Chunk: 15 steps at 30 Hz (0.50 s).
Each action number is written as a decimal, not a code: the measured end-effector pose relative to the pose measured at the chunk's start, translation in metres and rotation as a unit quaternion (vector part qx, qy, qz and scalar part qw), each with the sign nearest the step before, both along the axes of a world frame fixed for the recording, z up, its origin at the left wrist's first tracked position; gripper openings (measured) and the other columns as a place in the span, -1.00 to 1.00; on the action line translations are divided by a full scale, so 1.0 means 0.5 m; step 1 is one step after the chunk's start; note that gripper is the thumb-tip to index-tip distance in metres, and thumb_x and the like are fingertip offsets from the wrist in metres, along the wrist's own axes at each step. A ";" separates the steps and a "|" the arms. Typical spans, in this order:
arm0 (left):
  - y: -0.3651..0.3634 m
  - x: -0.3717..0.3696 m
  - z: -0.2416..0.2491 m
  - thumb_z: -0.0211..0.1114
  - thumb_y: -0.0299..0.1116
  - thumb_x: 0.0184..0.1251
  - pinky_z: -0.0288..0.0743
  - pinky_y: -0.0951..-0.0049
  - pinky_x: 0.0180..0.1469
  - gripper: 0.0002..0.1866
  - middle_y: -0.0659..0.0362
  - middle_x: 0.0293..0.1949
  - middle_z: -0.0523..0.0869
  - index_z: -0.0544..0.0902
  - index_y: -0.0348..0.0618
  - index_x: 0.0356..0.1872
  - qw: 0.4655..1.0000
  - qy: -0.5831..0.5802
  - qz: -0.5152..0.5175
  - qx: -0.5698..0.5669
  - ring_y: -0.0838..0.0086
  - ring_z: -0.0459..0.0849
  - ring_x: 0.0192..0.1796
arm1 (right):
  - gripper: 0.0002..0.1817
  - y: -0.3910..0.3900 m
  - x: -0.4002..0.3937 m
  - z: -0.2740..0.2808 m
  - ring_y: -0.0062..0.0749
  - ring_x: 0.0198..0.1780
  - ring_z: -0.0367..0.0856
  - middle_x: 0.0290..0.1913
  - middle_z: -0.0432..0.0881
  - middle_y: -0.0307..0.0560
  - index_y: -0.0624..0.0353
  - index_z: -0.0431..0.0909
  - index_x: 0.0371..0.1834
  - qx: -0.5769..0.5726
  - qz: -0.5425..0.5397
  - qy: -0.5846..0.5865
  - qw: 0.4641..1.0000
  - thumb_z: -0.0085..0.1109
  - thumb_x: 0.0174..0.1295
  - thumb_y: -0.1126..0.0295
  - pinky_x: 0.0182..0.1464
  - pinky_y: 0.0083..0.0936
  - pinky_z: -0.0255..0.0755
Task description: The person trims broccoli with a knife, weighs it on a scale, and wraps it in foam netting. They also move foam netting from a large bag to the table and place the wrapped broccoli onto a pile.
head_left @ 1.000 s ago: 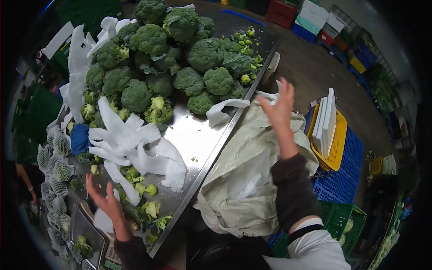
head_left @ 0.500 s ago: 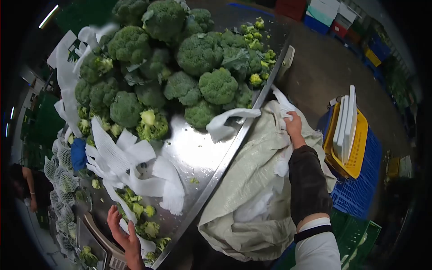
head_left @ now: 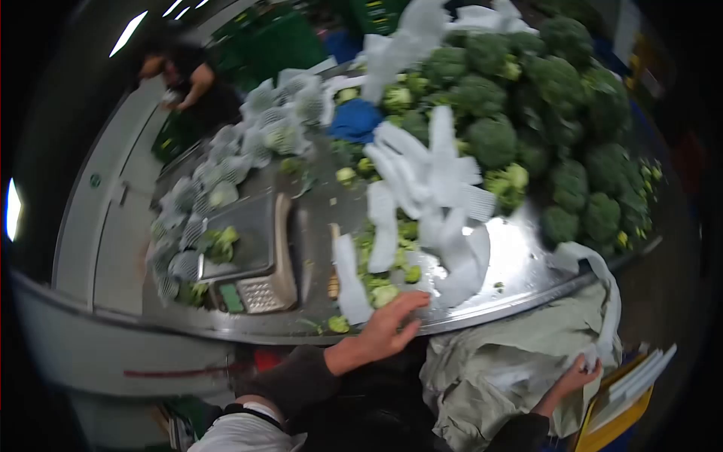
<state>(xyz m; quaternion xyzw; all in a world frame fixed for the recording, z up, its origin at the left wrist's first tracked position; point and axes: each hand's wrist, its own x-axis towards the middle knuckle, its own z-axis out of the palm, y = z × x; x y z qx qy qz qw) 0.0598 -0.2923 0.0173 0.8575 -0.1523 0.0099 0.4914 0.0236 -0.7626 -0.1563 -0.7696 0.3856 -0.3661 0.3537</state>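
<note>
- The left hand (head_left: 388,325) lies flat at the near edge of the steel table (head_left: 520,260), fingers spread and loose, gripping nothing; its fingertips touch a strip of white foam netting (head_left: 348,279) and sit just beside a few loose broccoli offcuts (head_left: 384,290).
- The right hand (head_left: 578,374) is below the table's near edge, at the right, pinched shut on the end of one long white foam sleeve (head_left: 606,290) that loops up to the table rim.
- That hand rests against one pale green woven sack (head_left: 489,377), which hangs open off the near edge between the two arms.
- On the table's middle lies a loose heap of white foam sleeves (head_left: 429,181); they overlap too much for a sure count, roughly eight or more.
- Toward the far right corner a pile of broccoli heads (head_left: 557,98) is stacked, well over a dozen, blurred at the edges.
- One blue cloth (head_left: 355,119) sits at the far side, touching the pile.
- One weighing scale (head_left: 252,256) stands near the left end, with one broccoli piece on its pan.
- Netted broccoli heads (head_left: 263,120) line the left and far edges, about ten; blur stops an exact count.
- One other person (head_left: 188,79) stands beyond the far left corner.
- One yellow crate (head_left: 621,407) shows beneath the right hand.
</note>
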 end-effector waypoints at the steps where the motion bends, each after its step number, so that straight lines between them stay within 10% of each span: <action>1: 0.012 -0.019 0.005 0.15 -0.61 0.09 0.37 0.33 0.12 -0.55 0.01 0.08 0.47 0.39 -0.20 0.08 1.000 -0.003 0.018 0.002 0.15 0.47 0.13 | -0.43 0.010 0.010 0.019 -0.20 0.02 0.42 0.13 0.36 0.08 0.27 0.27 0.14 -0.001 -0.023 -0.043 0.999 0.28 0.07 0.42 0.04 -0.37 0.36; 7: 0.082 -0.091 -0.008 0.12 -0.64 0.14 0.49 0.48 -0.07 -0.57 0.07 0.04 0.50 0.42 -0.19 0.08 0.988 0.067 0.061 -0.128 0.40 0.54 0.01 | -0.45 0.240 0.081 0.300 -0.25 -0.01 0.43 0.06 0.36 0.12 0.31 0.25 0.08 -0.063 0.062 -0.252 0.964 0.31 0.05 0.49 0.06 -0.41 0.42; 15: 0.217 -0.133 0.009 0.10 -0.67 0.11 0.48 0.50 -0.12 -0.58 0.08 0.00 0.52 0.44 -0.21 0.06 0.971 0.061 0.086 -0.214 0.43 0.56 -0.02 | -0.56 0.630 0.214 0.323 -0.30 0.10 0.36 0.14 0.30 0.03 0.21 0.27 0.09 -0.115 0.387 -0.282 0.870 0.16 0.15 0.53 0.08 -0.48 0.31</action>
